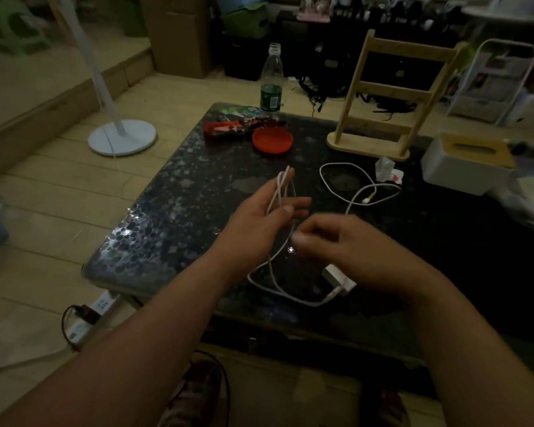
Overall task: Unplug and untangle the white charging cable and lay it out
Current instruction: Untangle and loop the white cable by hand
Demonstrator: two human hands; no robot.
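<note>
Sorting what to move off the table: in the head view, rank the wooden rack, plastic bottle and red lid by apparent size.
1. wooden rack
2. plastic bottle
3. red lid
All stand at similar depth, so the ranking is fair.

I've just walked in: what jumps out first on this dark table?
Two bare hands at the centre working a white charging cable: the left hand lifts a folded bunch while the right hand pinches a strand. Its white adapter lies below the right hand; a red lid sits farther back.

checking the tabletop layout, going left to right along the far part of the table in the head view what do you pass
red wrapper → plastic bottle → wooden rack → crumpled clear wrapper → white tissue box
</note>
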